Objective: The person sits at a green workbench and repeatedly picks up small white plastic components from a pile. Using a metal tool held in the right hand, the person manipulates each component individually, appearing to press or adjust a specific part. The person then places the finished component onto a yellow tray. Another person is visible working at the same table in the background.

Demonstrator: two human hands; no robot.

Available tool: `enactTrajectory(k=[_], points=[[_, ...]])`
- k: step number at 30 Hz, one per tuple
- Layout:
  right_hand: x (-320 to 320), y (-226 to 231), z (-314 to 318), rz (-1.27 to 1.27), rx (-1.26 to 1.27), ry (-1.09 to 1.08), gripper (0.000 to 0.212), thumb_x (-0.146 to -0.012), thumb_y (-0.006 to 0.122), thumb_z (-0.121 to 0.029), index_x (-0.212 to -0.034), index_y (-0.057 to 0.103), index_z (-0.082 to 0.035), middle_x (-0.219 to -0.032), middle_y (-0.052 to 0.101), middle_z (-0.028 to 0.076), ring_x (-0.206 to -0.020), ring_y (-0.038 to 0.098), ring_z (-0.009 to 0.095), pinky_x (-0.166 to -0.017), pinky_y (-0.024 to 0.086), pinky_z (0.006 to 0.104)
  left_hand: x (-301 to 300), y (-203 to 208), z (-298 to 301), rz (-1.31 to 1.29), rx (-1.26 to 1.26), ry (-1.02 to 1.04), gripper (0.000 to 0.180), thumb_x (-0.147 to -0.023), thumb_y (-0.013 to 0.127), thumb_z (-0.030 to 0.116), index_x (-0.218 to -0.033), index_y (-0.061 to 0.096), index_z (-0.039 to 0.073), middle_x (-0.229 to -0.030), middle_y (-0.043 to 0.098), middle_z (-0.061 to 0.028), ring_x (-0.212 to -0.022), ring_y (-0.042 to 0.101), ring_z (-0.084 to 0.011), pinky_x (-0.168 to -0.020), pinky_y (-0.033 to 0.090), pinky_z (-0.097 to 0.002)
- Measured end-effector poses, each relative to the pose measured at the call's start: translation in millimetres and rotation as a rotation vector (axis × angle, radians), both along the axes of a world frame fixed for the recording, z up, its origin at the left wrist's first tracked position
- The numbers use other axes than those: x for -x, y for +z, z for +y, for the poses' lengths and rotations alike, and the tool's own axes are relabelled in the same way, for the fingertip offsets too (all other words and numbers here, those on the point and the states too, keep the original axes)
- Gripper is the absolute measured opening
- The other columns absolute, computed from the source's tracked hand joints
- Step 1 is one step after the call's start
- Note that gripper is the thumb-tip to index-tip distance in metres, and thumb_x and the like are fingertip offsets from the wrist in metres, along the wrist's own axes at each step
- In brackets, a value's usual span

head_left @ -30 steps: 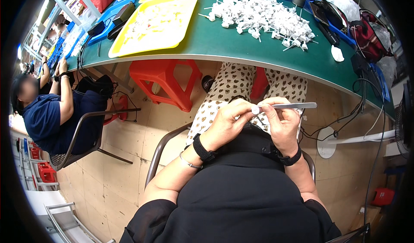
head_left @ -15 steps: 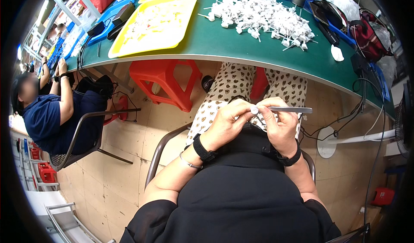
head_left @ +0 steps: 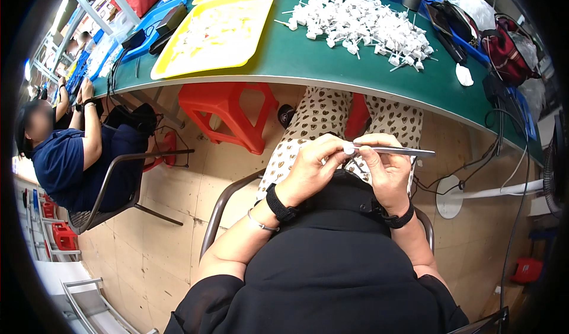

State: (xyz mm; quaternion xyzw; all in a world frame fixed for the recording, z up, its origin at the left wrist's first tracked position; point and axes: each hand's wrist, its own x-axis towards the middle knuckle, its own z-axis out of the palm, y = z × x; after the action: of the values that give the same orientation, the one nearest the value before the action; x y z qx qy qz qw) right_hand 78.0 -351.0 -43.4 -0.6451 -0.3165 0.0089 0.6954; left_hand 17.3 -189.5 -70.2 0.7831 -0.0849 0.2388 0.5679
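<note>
Above my lap, my left hand (head_left: 314, 167) is closed, pinching a small white plastic part (head_left: 349, 148) between thumb and fingertips. My right hand (head_left: 388, 173) grips a pair of metal tweezers (head_left: 419, 152), whose broad end sticks out to the right past the fingers. The tip of the tweezers points left and meets the white part or lies close by it; contact is too small to make out. On the green table ahead lies a loose pile of similar white parts (head_left: 361, 26) with thin stems.
A yellow tray (head_left: 252, 49) with small pieces is on the green table (head_left: 296, 58), left of the pile. A red stool (head_left: 228, 106) stands beneath the table. Cables and a white stand base (head_left: 449, 196) are at right. Another person (head_left: 65, 162) sits at left.
The tweezers have turned slightly in my right hand, showing a narrower edge, with their broad end a little farther right. My left hand keeps its pinch on the white part.
</note>
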Motion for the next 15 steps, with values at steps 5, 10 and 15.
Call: enactTrajectory(k=[5, 10, 15], points=[[-2.6, -4.3, 0.2, -0.114, 0.048, -0.029, 0.009, -0.094, 0.071, -0.005, -0.101, 0.071, 0.002, -0.090, 0.069, 0.007, -0.072, 0.064, 0.011, -0.064, 0.050, 0.0242, -0.8, -2.2, 0.0, -0.026, -0.031, 0.010, 0.011, -0.092, 0.069, -0.001, -0.102, 0.069, 0.000, -0.095, 0.071, -0.0095, -0.084, 0.069, -0.0204, -0.075, 0.055, -0.0296], [-3.2, -4.0, -0.2, -0.162, 0.084, -0.067, 0.008, -0.095, 0.070, -0.006, -0.098, 0.071, 0.002, -0.087, 0.069, 0.007, -0.070, 0.064, 0.012, -0.062, 0.050, 0.0246, 0.4, -1.6, -0.6, -0.028, -0.066, 0.010, 0.013, -0.091, 0.069, -0.002, -0.104, 0.069, 0.000, -0.097, 0.070, -0.0103, -0.087, 0.069, -0.0215, -0.077, 0.055, -0.0304], [-0.6, -0.7, 0.6, -0.086, 0.059, -0.069, 0.008, -0.096, 0.069, -0.006, -0.097, 0.071, 0.002, -0.086, 0.070, 0.005, -0.070, 0.064, 0.011, -0.062, 0.049, 0.0241, 0.1, -4.1, -0.6, -0.009, -0.038, -0.008, 0.014, -0.091, 0.069, -0.002, -0.105, 0.069, 0.000, -0.097, 0.070, -0.0103, -0.087, 0.069, -0.0210, -0.077, 0.055, -0.0302]])
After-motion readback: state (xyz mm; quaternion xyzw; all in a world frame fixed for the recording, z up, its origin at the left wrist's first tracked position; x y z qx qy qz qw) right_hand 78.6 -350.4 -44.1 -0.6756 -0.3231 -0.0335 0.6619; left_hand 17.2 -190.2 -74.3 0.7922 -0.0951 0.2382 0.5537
